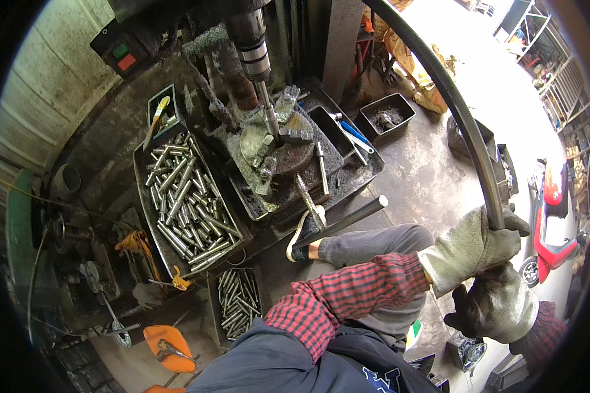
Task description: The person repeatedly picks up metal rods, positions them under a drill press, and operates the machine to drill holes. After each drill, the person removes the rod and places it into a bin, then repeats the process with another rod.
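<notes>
My left hand (478,249), in a grey work glove, wraps round the lower end of a long dark lever bar (462,124). Just below it, touching that glove, my gloved right hand (498,304) is curled closed; whatever it may hold is hidden. The bar arcs up toward the drill press, where a spindle (252,56) points down. Its tool (267,105) reaches into a metal fixture (275,141) on the machine table. Against the fixture rests a short steel rod (322,167).
Left of the machine stands a tray (239,243) heaped with steel pins; a smaller bin (258,288) of pins sits below. A thick round bar (347,215) juts toward my knee. A black bin (400,124) with shavings lies beyond. A red-and-green switch (122,57) hangs upper left.
</notes>
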`<action>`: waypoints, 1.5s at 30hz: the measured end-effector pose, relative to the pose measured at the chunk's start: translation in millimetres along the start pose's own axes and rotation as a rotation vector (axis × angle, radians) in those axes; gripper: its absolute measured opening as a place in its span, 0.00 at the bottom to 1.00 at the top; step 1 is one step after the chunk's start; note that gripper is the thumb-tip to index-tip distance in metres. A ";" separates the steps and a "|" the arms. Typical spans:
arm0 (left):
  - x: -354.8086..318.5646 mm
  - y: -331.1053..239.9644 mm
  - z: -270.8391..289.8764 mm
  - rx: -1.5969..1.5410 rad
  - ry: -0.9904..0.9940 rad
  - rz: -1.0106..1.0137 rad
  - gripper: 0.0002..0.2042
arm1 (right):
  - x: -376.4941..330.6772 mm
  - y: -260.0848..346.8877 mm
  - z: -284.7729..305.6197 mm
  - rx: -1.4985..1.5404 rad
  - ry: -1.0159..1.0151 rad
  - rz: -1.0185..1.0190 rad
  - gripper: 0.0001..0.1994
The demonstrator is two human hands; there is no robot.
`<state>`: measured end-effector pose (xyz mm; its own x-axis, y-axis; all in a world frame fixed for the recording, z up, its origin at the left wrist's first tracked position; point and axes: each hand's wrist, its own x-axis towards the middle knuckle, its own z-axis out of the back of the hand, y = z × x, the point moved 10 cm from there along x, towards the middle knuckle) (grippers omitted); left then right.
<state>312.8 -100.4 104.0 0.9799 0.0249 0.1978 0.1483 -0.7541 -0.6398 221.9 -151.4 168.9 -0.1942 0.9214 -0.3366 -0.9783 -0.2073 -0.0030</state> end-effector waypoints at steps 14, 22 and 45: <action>-160.8 -114.1 127.5 1.221 -0.771 -0.653 0.29 | -9.4 0.0 -43.8 -0.009 -0.065 0.081 0.46; -133.1 -95.5 128.0 1.398 -0.700 -0.482 0.34 | 5.3 0.5 -29.3 0.080 -0.183 0.090 0.31; -117.3 -100.8 121.9 1.477 -0.704 -0.498 0.26 | 15.6 -3.3 -73.4 -0.055 -0.096 0.174 0.16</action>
<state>199.1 52.7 54.7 0.6095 0.6199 0.4941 0.0259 0.6074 -0.7940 227.4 -160.5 94.6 -0.3688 0.8966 -0.2452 -0.9243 -0.3816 -0.0050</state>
